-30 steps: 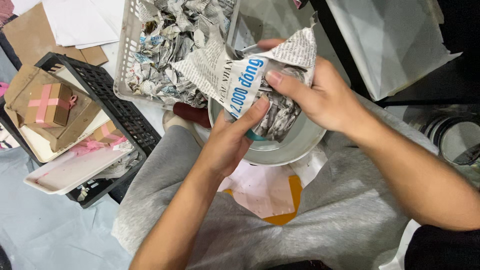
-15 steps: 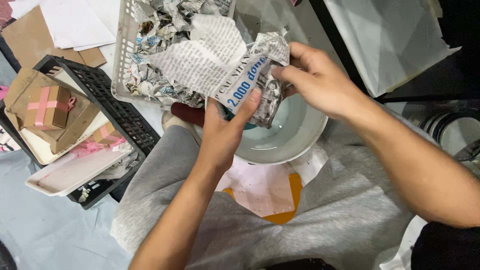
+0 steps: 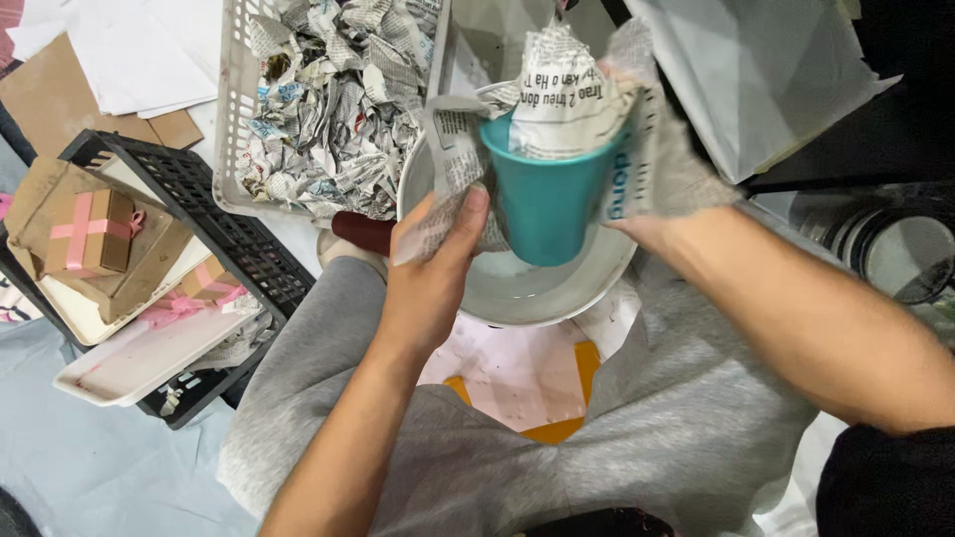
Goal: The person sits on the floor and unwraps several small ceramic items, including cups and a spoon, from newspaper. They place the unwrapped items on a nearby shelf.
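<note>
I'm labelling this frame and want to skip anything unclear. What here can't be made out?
Head view only:
- Right hand: mostly hidden behind the newspaper, so its grip can't be seen.
- Inside of the teal cup: plugged with newspaper.
- White bowl: far rim covered by cup and paper.
- Dark red object: partly hidden behind the left hand and the bowl; kind unclear.
- White basket: cut off by the top edge.

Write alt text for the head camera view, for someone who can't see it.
Two bare hands hold a teal cup half wrapped in newspaper over a white bowl: the left hand grips the paper's edge, the right hand is mostly hidden behind it. A white basket of crumpled newspaper sits beyond.
</note>
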